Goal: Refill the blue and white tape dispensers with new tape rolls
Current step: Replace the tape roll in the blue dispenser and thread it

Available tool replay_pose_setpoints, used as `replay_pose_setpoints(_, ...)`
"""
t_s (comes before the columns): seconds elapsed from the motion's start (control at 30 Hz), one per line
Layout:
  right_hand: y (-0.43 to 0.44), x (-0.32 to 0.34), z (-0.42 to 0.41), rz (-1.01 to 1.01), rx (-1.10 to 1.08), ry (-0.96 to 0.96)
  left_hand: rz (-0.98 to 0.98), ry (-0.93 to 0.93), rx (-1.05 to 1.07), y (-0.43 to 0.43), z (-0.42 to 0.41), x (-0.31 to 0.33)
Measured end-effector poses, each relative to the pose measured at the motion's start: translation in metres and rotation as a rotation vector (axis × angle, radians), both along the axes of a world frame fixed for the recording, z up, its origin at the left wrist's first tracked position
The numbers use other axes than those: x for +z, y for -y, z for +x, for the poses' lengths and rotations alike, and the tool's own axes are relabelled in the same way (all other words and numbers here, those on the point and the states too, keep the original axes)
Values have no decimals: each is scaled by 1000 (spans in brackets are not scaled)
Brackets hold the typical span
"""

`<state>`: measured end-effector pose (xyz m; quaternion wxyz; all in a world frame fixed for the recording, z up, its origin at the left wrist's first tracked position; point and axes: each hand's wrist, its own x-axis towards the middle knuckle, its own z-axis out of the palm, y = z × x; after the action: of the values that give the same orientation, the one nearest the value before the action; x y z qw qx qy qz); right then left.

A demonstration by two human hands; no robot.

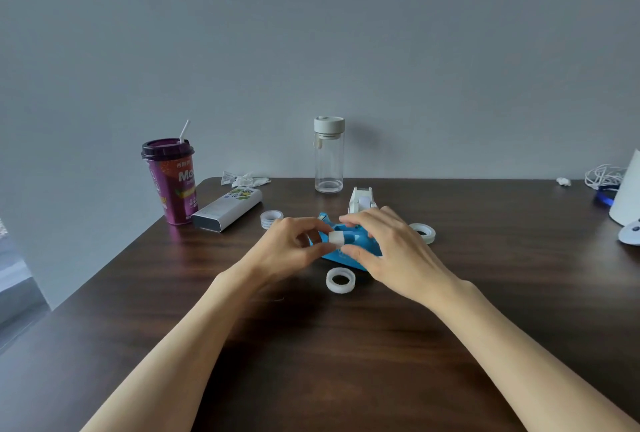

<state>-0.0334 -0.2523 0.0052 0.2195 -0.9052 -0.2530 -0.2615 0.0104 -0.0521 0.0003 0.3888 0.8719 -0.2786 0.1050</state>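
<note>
The blue plastic tape dispenser [346, 251] lies on the dark wood-grain table [311, 362], just in front of the person and mostly covered by both hands. The left hand [291, 248] pinches a small white cylindrical hub [336, 238] between thumb and fingertips, right over the dispenser's cradle. The right hand [388, 248] is curled around the dispenser body, thumb low and fingers over the top, steadying it.

Judging by this, the blue one is the step in hand: its core piece is being handled, either lifted out or seated.

1 frosted white ring of tape [340, 280] lies flat just nearer the person, another clear roll [422, 232] to the right, and a stack of small clear rolls [271, 218] to the left. The white tape dispenser [362, 201] stands behind, untouched.

Next, the hub probably needs a roll threaded on, then pressing squarely into its slots.
</note>
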Motion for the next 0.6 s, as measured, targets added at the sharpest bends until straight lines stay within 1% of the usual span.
replay_pose_setpoints(0.13, -2, -4, 2, -6, -12, 47, -39, -25, -20, 2, -2, 1)
replay_pose_setpoints(0.27, -5, -5, -1, 68, -13, 66, -63, -34, -47, 4, -3, 2)
replay_pose_setpoints(0.33, -5, -5, -1, 113, -18, 97, -50, -4, -25, 0, -1, 2)
replay_pose_setpoints(0.37, -5, -5, 0, 134, -26, 110, -47, 22, 28, -3, 1, 0)
replay_pose_setpoints(0.43, -4, -6, 3, 148, -38, 117, 16, 79, 241, -15, 12, -7)
replay_pose_setpoints(0.5, -4, -6, 4, 143, -44, 101, 184, 109, 467, -27, 26, -18)
replay_pose_setpoints(0.53, -5, -7, 4, 136, -44, 98, 261, 90, 527, -30, 32, -23)
replay_pose_setpoints(0.6, -9, -10, 4, 118, -39, 99, 385, 26, 543, -30, 41, -28)
